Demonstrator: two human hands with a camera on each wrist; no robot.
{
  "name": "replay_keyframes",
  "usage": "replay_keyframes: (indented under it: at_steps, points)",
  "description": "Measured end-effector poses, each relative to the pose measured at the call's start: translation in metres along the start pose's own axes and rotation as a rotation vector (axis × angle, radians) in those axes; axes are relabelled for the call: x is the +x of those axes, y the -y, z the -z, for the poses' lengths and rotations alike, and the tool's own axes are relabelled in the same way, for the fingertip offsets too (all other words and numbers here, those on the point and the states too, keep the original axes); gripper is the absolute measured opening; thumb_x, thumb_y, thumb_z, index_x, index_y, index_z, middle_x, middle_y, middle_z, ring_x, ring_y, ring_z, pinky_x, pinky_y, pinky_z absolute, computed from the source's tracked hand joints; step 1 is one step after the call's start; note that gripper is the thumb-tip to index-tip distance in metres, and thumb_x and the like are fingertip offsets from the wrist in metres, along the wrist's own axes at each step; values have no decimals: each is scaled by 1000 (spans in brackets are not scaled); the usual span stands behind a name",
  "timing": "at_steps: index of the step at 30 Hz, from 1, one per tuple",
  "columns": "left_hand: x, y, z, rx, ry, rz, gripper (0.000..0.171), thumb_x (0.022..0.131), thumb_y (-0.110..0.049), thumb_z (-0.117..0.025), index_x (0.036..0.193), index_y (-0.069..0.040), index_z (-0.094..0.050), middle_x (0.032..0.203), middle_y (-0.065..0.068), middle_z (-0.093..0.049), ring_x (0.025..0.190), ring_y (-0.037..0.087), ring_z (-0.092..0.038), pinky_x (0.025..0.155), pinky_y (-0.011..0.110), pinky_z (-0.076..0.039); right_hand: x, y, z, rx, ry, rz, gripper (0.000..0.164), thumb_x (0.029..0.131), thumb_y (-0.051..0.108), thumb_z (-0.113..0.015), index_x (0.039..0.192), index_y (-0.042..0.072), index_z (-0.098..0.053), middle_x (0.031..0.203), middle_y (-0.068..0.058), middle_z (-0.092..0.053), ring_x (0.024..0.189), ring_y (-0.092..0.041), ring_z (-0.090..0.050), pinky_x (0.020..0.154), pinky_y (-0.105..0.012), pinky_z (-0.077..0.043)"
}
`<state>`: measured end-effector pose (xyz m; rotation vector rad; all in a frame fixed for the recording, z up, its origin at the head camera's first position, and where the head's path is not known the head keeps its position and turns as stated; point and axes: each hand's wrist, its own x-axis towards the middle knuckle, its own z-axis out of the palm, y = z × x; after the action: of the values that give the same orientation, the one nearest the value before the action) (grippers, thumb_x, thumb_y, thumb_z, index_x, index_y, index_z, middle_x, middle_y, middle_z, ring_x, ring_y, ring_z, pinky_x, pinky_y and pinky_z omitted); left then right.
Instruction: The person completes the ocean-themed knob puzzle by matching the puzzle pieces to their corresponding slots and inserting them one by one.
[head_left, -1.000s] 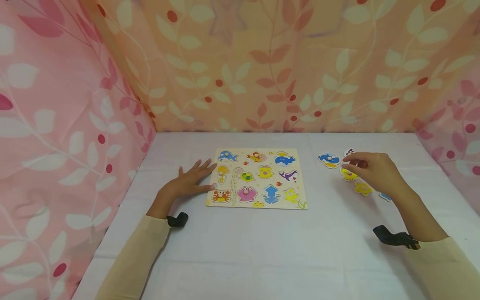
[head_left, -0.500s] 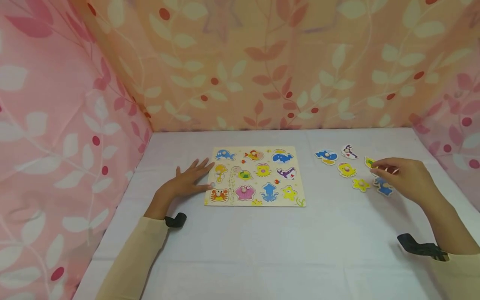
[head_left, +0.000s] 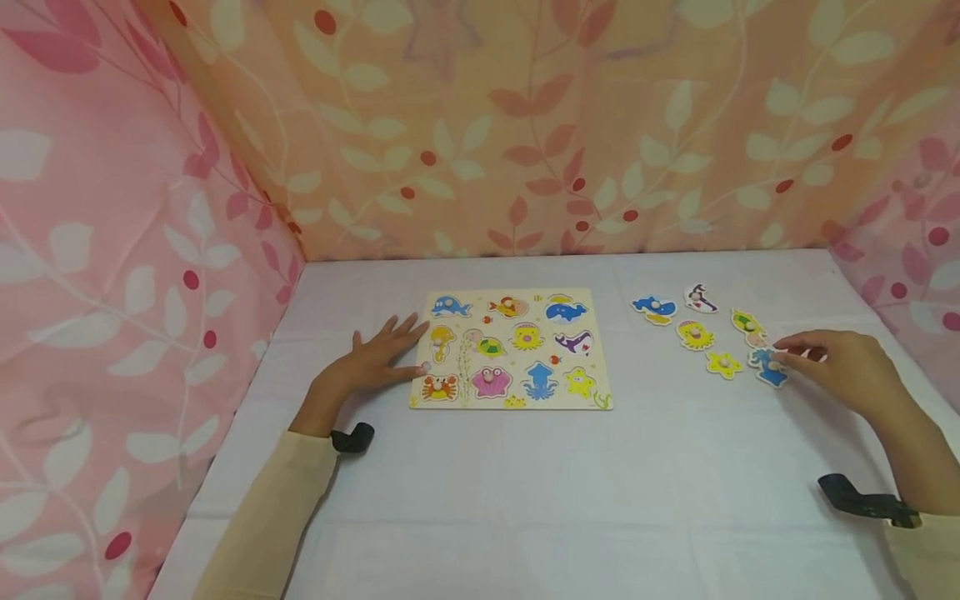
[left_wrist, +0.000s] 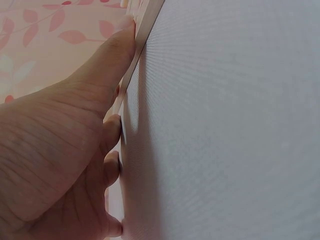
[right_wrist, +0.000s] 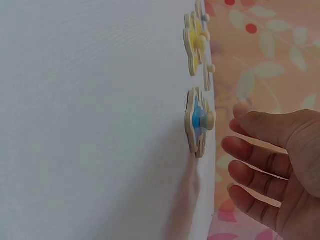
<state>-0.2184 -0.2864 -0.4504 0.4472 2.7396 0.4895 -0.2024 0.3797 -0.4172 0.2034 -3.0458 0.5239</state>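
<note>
My left hand (head_left: 367,362) lies with spread fingers at the left edge of a wooden peg puzzle board (head_left: 522,364); thumb and fingertips touch that edge. In the left wrist view, the fingers (left_wrist: 112,170) rest along it. My right hand (head_left: 847,371) hovers just right of a blue squid puzzle piece (head_left: 768,369), thumb and forefinger near each other. From the right wrist, a gap shows between its loosely bent fingers (right_wrist: 250,150) and the squid's knob. A green turtle piece (head_left: 744,321) lies just behind the squid, close against it.
Other loose knobbed pieces lie nearby: a yellow starfish (head_left: 723,365), a yellow octopus (head_left: 695,335), a blue whale (head_left: 652,307) and a purple-and-white piece (head_left: 701,298). Several knobbed pieces, including a crab (head_left: 439,387), sit in the board. Floral cloth (head_left: 525,125) encloses the white table.
My right hand has moved right and nearer, from beside the octopus, past the turtle, to the squid, uncovering the turtle. The left hand stays at the board; the head view shifts slightly.
</note>
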Motion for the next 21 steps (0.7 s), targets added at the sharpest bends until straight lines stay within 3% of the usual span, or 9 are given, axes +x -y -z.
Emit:
replay_keyframes:
  at_steps: [5, 10, 21]
  points:
    - [0, -2, 1, 2, -2, 3, 88, 93, -63, -61, 163, -37, -14, 171, -4, -2, 156, 32, 7, 109, 78, 12, -1, -9, -4, -14, 56, -10, 38, 89, 28, -79, 110, -3, -74, 79, -2, -66, 73, -25, -52, 56, -31, -37]
    - [-1, -4, 2, 0, -1, 6, 87, 94, -61, -61, 163, -36, -14, 171, -4, -2, 156, 32, 7, 109, 78, 12, 0, -11, -7, 8, 104, -38, 42, 90, 31, -78, 112, -4, -73, 81, -4, -68, 78, -28, -53, 59, -35, -39]
    - [0, -1, 1, 1, 6, 8, 88, 94, -63, -60, 163, -37, -13, 171, -4, -1, 156, 31, 7, 109, 77, 13, 2, -9, -8, 16, 133, -53, 30, 88, 21, -79, 107, -1, -75, 80, -4, -65, 78, -29, -52, 61, -39, -39]
